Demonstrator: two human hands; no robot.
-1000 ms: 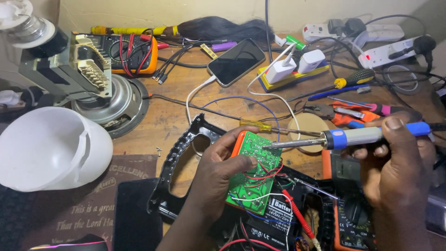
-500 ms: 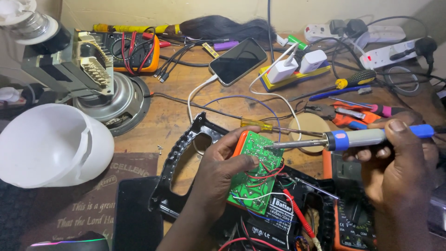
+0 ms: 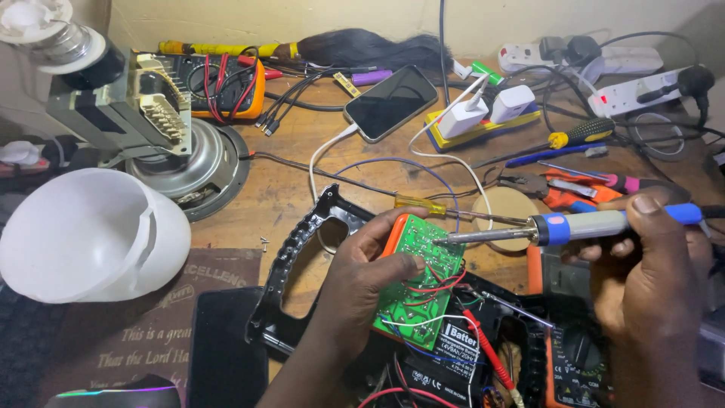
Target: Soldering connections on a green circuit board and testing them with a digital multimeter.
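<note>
Head view shows my left hand (image 3: pixel 370 279) gripping the green circuit board (image 3: pixel 418 279) by its orange edge, tilting the solder side up so I can reach the joints. My right hand (image 3: pixel 649 279) is clenched around the soldering iron (image 3: pixel 581 225), pen-style for control, its tip touching the board's upper corner. Red and white wires trail from the board into the black casing (image 3: pixel 302 249) below, beside a battery (image 3: pixel 457 347). Which joint the tip meets is too small to tell; my right palm hides part of the orange multimeter (image 3: pixel 563 363).
</note>
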